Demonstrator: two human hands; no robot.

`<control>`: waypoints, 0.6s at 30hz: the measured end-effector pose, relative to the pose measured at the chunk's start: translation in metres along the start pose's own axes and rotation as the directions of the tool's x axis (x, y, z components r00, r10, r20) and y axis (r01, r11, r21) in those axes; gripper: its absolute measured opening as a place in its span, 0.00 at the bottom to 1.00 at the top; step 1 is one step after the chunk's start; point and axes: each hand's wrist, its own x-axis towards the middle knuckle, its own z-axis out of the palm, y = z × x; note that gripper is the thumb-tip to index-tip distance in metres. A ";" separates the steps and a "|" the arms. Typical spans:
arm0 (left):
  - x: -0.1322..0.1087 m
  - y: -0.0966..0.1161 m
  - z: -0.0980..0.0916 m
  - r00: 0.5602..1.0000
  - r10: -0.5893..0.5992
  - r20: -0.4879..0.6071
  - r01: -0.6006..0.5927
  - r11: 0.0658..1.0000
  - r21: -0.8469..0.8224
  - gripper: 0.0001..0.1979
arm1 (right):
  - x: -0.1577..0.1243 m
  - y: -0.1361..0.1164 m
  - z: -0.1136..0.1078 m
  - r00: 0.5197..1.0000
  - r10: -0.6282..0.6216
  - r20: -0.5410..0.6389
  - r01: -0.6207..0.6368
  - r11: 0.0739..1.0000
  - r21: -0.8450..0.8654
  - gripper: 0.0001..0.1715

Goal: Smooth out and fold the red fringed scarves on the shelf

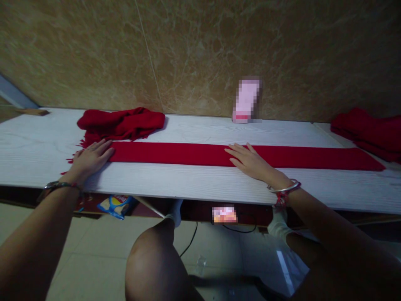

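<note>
A long red scarf lies flat as a narrow folded strip along the white wood-grain table. Its fringed end pokes out on the left, partly under my left hand. That hand rests palm down near the fringe, fingers stretched out. Around the strip's middle, my right hand presses flat with its fingers spread. Neither hand grasps the cloth. Just behind the left end is a crumpled red cloth with fringe showing at its lower edge.
Another red cloth bundle sits at the far right. A blurred pink box-like object leans on the marbled wall. Below the table edge, a blue snack bag and a blurred pink-orange item lie on a dark ledge. A cable hangs down.
</note>
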 end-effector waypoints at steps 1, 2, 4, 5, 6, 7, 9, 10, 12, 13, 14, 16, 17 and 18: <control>-0.003 0.006 -0.003 0.999 -0.043 0.004 0.044 0.999 -0.025 0.32 | 0.004 -0.004 -0.003 1.000 0.001 -0.010 -0.001 1.000 0.014 0.26; -0.006 0.012 -0.006 0.998 -0.059 0.001 0.059 0.997 -0.040 0.32 | 0.010 -0.010 -0.007 1.000 -0.003 -0.020 0.004 1.000 0.030 0.26; -0.010 0.021 -0.011 0.997 -0.071 0.002 0.071 0.996 -0.061 0.32 | 0.028 -0.030 -0.016 0.999 -0.035 -0.028 0.037 0.997 0.063 0.26; -0.011 0.023 -0.012 0.998 -0.069 -0.001 0.069 0.995 -0.068 0.32 | 0.040 -0.044 -0.020 0.998 -0.068 -0.015 0.069 0.994 0.079 0.26; -0.011 0.024 -0.012 0.998 -0.068 -0.004 0.068 0.995 -0.073 0.32 | 0.053 -0.060 -0.023 0.994 -0.111 0.006 0.110 0.990 0.090 0.26; -0.011 0.024 -0.012 0.998 -0.069 -0.006 0.068 0.995 -0.077 0.32 | 0.067 -0.078 -0.024 0.987 -0.159 0.025 0.156 0.983 0.098 0.27; -0.011 0.023 -0.011 0.997 -0.082 -0.012 0.081 0.993 -0.081 0.31 | 0.096 -0.115 -0.022 0.965 -0.252 0.064 0.244 0.963 0.115 0.29; -0.011 0.022 -0.010 0.996 -0.090 -0.014 0.089 0.993 -0.083 0.31 | 0.111 -0.133 -0.018 0.957 -0.278 0.083 0.267 0.956 0.125 0.30; -0.010 0.020 -0.009 0.995 -0.094 -0.021 0.092 0.992 -0.086 0.31 | 0.137 -0.165 -0.009 0.950 -0.292 0.110 0.274 0.950 0.152 0.32; -0.009 0.019 -0.008 0.995 -0.094 -0.029 0.091 0.992 -0.086 0.31 | 0.148 -0.178 -0.003 0.953 -0.281 0.117 0.260 0.951 0.167 0.33; -0.009 0.019 -0.007 0.995 -0.095 -0.036 0.091 0.992 -0.087 0.31 | 0.157 -0.188 0.004 0.956 -0.267 0.123 0.242 0.953 0.184 0.34; -0.009 0.017 -0.007 0.994 -0.108 -0.032 0.105 0.991 -0.088 0.32 | 0.169 -0.203 0.016 0.961 -0.236 0.143 0.204 0.957 0.205 0.34; -0.009 0.017 -0.007 0.992 -0.122 -0.026 0.119 0.989 -0.088 0.32 | 0.173 -0.207 0.022 0.961 -0.228 0.155 0.193 0.959 0.209 0.34; -0.009 0.017 -0.008 0.991 -0.135 -0.017 0.133 0.987 -0.087 0.33 | 0.175 -0.209 0.027 0.960 -0.225 0.164 0.189 0.959 0.209 0.32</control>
